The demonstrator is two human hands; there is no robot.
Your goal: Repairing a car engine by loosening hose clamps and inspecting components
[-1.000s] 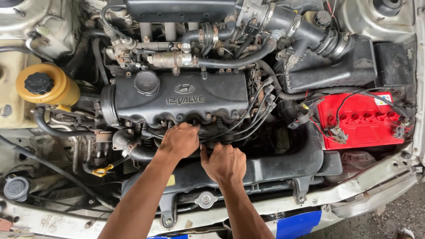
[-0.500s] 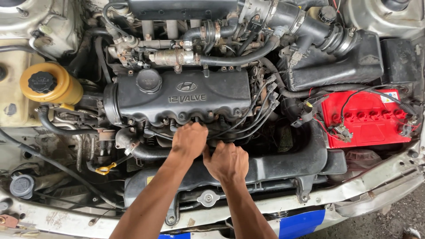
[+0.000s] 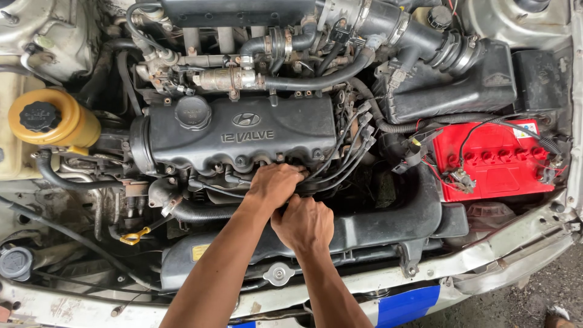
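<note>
Red battery (image 3: 489, 159) (far side), yellow reservoir (image 3: 51, 118), yellow dipstick handle (image 3: 133, 236).

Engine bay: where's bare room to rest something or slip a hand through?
Flattest bare patch: the engine cover top, between oil cap and ignition leads. The red battery carries cables. Crowded where left hand and right hand meet.

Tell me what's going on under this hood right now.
A person leans over an open engine bay with both bare hands down at the front edge of the black engine cover. The left hand reaches in just under the cover, beside the bundle of ignition leads; the right hand sits just below it, fingers tucked in. What they grip is hidden. The red battery and the yellow reservoir sit untouched at the sides.
</note>
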